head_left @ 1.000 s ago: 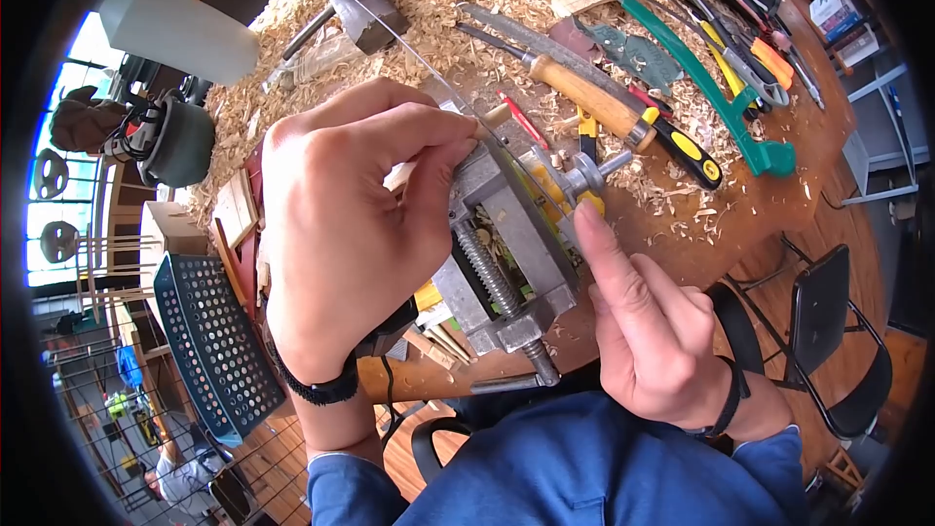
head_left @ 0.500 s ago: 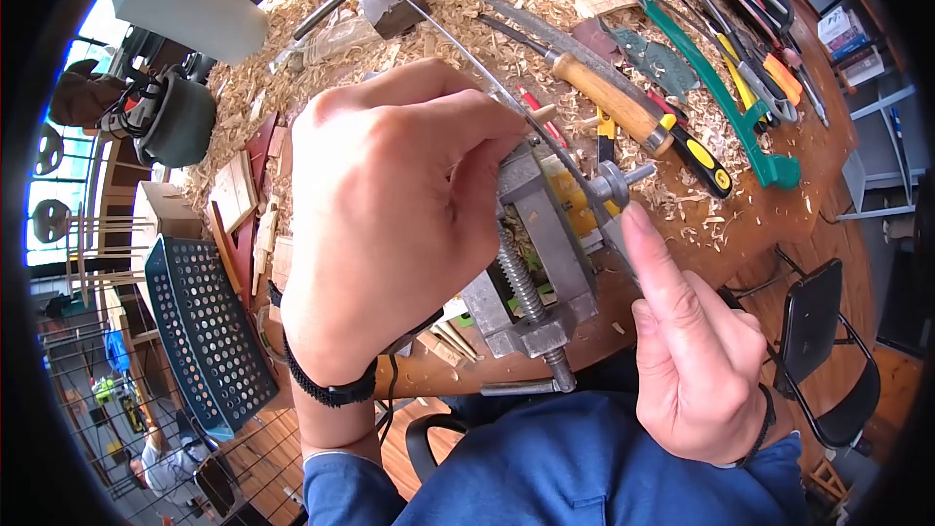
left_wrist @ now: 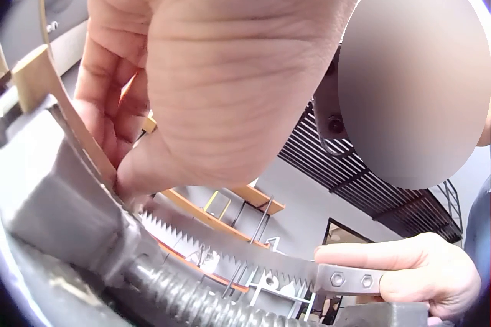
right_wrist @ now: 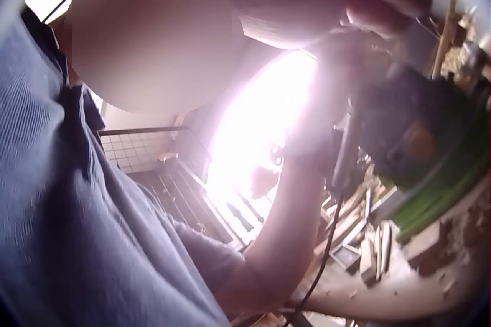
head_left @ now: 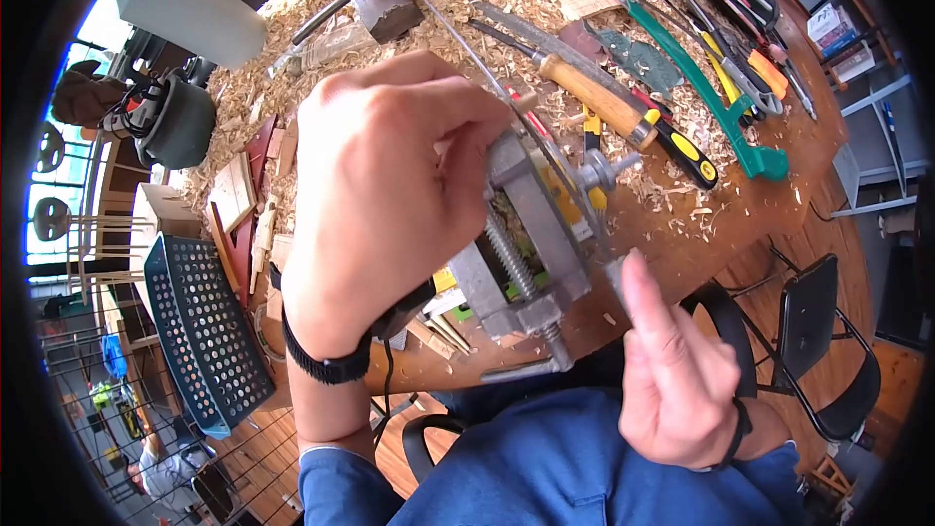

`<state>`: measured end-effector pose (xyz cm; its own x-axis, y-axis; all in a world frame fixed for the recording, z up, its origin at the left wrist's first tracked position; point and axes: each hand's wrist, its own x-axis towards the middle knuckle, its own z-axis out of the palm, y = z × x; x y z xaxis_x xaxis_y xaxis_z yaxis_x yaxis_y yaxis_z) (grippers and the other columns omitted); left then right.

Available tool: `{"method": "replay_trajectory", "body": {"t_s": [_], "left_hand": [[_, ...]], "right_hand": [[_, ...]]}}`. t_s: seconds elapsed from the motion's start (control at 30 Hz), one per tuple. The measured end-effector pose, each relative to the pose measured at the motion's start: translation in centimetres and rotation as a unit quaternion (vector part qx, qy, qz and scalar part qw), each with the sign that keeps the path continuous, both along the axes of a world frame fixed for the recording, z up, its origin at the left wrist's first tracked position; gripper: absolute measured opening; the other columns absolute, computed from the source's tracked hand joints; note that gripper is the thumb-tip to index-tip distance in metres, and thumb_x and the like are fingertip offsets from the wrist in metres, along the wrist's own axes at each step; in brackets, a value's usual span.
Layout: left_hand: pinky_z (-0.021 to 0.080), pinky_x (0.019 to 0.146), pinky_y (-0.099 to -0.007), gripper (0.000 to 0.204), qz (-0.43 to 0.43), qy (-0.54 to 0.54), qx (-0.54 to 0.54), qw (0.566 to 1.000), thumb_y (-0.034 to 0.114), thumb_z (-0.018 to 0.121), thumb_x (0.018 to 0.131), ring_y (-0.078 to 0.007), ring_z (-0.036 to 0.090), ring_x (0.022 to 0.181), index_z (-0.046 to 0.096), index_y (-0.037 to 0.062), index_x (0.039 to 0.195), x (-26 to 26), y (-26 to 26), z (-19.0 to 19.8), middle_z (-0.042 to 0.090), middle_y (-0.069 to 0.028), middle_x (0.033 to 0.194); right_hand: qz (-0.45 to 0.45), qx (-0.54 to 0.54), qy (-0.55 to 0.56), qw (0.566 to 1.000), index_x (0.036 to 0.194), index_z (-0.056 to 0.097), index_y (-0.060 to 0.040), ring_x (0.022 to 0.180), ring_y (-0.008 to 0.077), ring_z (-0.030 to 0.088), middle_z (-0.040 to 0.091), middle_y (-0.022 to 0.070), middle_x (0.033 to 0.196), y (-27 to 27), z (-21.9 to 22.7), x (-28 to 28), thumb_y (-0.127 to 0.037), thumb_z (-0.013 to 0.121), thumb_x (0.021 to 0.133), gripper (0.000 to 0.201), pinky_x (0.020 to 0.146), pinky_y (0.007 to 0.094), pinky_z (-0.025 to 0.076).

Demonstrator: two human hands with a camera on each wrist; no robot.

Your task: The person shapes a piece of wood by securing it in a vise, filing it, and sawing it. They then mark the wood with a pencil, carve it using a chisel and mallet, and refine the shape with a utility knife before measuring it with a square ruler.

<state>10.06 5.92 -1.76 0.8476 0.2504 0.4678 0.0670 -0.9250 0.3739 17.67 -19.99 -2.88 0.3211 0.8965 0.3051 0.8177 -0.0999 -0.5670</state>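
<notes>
In the head view my left hand [head_left: 390, 195] bends over the grey metal vise [head_left: 545, 224]. Its thumb and fingertips pinch a small wooden stick [head_left: 526, 101], whose pale end pokes out past them at the vise's top. My right hand [head_left: 682, 380] grips a saw by its handle, index finger stretched along it; the palm hides most of the handle. From there the thin saw blade [head_left: 467, 54] runs forward across the stick, close by the left fingertips. The left wrist view shows the saw's teeth [left_wrist: 222, 246] and two bolts by the handle.
Wood shavings cover the far side of the bench. To the right lie a wooden-handled file [head_left: 594, 93], a black-and-yellow handle [head_left: 687, 151] and a green-handled saw [head_left: 745, 136]. A metal block [head_left: 385, 10] sits ahead of the blade; a perforated blue basket [head_left: 209, 331] stands left.
My right hand has drawn back toward my body, bringing the saw blade with it. The left hand keeps its pinch on the stick at the vise; the whole head view has shifted slightly.
</notes>
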Motion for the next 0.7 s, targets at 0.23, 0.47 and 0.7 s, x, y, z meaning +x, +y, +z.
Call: {"method": "replay_trajectory", "body": {"t_s": [0.23, 0.47, 0.7], "left_hand": [[0.059, 0.069, -0.0374, 0.014, 0.017, -0.041, -0.035, 0.998, -0.004, 0.072, 0.076, -0.0324, 0.074, 0.071, 0.080, 0.0030, 0.086, 0.4, -0.3, -0.6, 0.074, -0.0131, 0.081], [0.059, 0.074, -0.0288, 0.015, 0.009, 0.002, -0.021, 1.000, -0.009, 0.075, 0.085, -0.0192, 0.076, 0.077, 0.081, -0.0014, 0.097, -0.1, -0.2, -0.1, 0.077, -0.0103, 0.088], [0.059, 0.074, -0.0297, 0.016, 0.014, 0.020, -0.008, 1.000, -0.009, 0.076, 0.084, -0.0205, 0.077, 0.079, 0.081, -0.0012, 0.097, -0.2, -0.3, 0.4, 0.076, -0.0108, 0.089]], "right_hand": [[0.004, -0.033, -0.028, 0.999, 0.144, 0.054, 0.0182, 0.076, 0.0342, 0.076, 0.073, 0.0329, 0.119, -3.0, 0.9, 0.3, 0.009, 0.058, 0.096, 0.049, 0.064, 0.0372, 0.060], [-0.008, 0.080, -0.046, 0.996, 0.141, 0.061, 0.0151, 0.057, 0.0199, 0.062, 0.073, 0.0245, 0.130, -2.2, -2.5, 0.8, 0.012, 0.063, 0.080, 0.061, 0.048, 0.0340, 0.054], [0.007, 0.063, 0.033, 0.997, 0.154, 0.052, 0.0076, 0.071, 0.0363, 0.071, 0.072, 0.0253, 0.100, 4.6, -3.6, 2.8, 0.017, 0.059, 0.091, 0.064, 0.063, 0.0424, 0.057]]}}
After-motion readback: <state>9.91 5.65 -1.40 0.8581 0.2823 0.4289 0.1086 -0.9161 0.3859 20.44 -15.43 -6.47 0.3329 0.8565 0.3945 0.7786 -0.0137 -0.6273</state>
